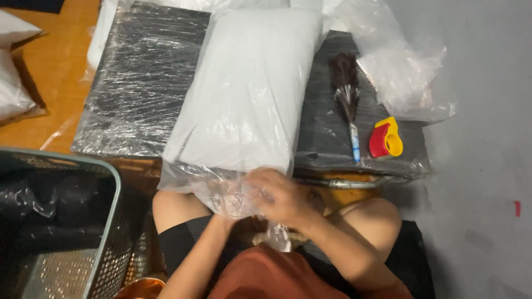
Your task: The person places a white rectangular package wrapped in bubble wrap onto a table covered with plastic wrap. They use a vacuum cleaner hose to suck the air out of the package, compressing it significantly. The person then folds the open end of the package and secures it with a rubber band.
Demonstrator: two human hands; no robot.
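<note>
Grey floor fills the right of the head view, with an orange wooden surface at the upper left. Between them stands a low black slab wrapped in shiny cling film, serving as a work top. On it lies a plump white pillow inside a clear plastic bag, its open end hanging over the near edge toward the person's knees. Both hands meet at that loose bag mouth: the right hand lies on top with fingers curled, gathering the crumpled film, while the left hand is mostly hidden under the plastic, so its grip cannot be told.

Right of the pillow, on the same slab, rest a dark feather duster with a blue-and-white handle and, just beside it, a red and yellow tape dispenser. Beyond them sits a heap of empty clear plastic bags. At the lower left stands a grey-green perforated plastic basket, holding dark, black bundled material.
</note>
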